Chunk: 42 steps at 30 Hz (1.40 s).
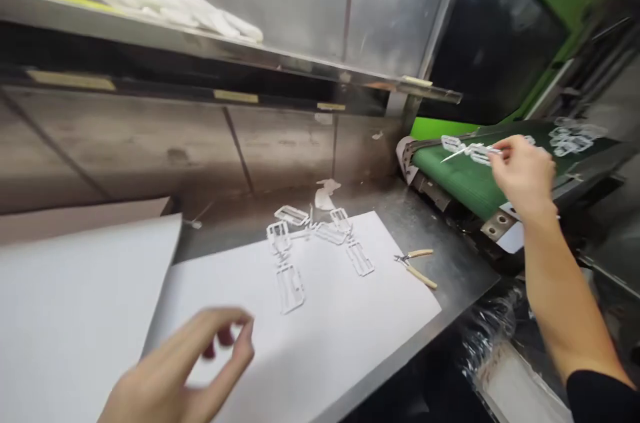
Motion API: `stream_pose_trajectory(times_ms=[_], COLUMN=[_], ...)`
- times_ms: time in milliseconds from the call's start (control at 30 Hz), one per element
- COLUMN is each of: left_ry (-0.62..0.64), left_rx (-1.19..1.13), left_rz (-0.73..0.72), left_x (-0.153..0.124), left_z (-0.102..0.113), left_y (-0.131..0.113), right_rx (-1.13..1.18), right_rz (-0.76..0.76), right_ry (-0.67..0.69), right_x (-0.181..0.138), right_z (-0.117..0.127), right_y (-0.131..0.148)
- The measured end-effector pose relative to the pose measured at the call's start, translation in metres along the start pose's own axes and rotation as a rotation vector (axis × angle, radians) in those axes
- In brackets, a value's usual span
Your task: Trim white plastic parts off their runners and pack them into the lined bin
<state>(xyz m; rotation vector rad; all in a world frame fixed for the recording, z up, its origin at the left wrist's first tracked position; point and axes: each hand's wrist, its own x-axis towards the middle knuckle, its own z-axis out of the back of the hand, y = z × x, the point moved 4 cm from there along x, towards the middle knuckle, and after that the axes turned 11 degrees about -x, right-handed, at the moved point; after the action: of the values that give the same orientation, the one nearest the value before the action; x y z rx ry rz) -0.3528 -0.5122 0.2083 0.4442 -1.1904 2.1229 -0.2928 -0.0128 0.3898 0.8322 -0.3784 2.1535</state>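
Observation:
My right hand [525,173] reaches over the green conveyor belt [450,176]. Its fingers pinch a white plastic moulding [480,153] made of small rectangular frames joined by a thin runner. My left hand [195,356] is above the white sheet, thumb and forefinger tips together, with nothing visible between them. On that sheet lie joined white plastic frames [290,286], with another branch of frames [360,257] to their right. A pair of nippers [417,267] with beige handles lies partly on the sheet's right edge, its jaws toward the frames.
More white mouldings [575,137] are heaped farther up the belt. A shelf [300,66] runs across the back with a white glove [175,9] on it. Clear plastic bags [520,369] sit below the metal table's right edge. A white board [75,316] stands at left.

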Motion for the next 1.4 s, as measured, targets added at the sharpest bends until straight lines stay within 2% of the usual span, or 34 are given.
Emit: stream_pose_trajectory(times_ms=[67, 133, 200, 300, 367, 433, 567, 667, 733, 833, 900, 1033, 1167, 1300, 1400], left_ry=[0.071, 0.113, 0.283, 0.538, 0.576, 0.576, 0.575, 0.542, 0.525, 0.526, 0.519, 0.520, 0.581, 0.591, 0.604], left_rx=[0.058, 0.061, 0.077, 0.259, 0.369, 0.431, 0.443, 0.437, 0.432, 0.438, 0.439, 0.254, 0.131, 0.078, -0.023], left_rz=[-0.024, 0.044, -0.004, -0.132, -0.161, -0.181, -0.250, -0.286, -0.323, -0.404, -0.436, -0.406, -0.355, -0.230, -0.126], left_x=[0.014, 0.015, -0.002, -0.050, -0.077, -0.091, -0.095, -0.096, -0.098, -0.092, -0.077, -0.032, -0.011, -0.014, -0.015], left_z=[-0.002, -0.016, -0.047, -0.099, -0.118, -0.125, -0.123, -0.120, -0.117, -0.115, -0.116, -0.136, -0.161, -0.167, -0.163], left_y=[-0.007, -0.008, -0.012, -0.016, -0.017, -0.017, -0.019, -0.019, -0.019, -0.019, -0.019, -0.018, -0.010, 0.004, 0.005], right_rx=[0.224, 0.549, 0.839, 1.135, 1.274, 1.363, 1.478, 1.579, 1.633, 1.645, 1.633, 1.611, 1.597, 1.574, 1.580], right_rz=[0.066, 0.147, 0.212, 0.248, 0.226, 0.186, 0.143, 0.096, -0.056, -0.363, -0.465, -0.580, -0.608, -0.501, -0.355], right_ry=[-0.199, -0.298, -0.213, -0.008, 0.070, 0.121, 0.211, 0.338, 0.542, 0.879, 0.962, 0.968, 0.876, 0.888, 0.909], right_x=[-0.027, -0.054, -0.077, -0.103, -0.115, -0.125, -0.139, -0.151, -0.168, -0.209, -0.234, -0.259, -0.251, -0.232, -0.214], right_z=[0.007, 0.004, -0.012, -0.037, -0.048, -0.056, -0.066, -0.075, -0.082, -0.094, -0.101, -0.125, -0.144, -0.141, -0.135], right_y=[0.008, 0.020, 0.036, 0.063, 0.077, 0.091, 0.114, 0.114, 0.100, 0.066, 0.044, 0.020, 0.016, 0.024, 0.050])
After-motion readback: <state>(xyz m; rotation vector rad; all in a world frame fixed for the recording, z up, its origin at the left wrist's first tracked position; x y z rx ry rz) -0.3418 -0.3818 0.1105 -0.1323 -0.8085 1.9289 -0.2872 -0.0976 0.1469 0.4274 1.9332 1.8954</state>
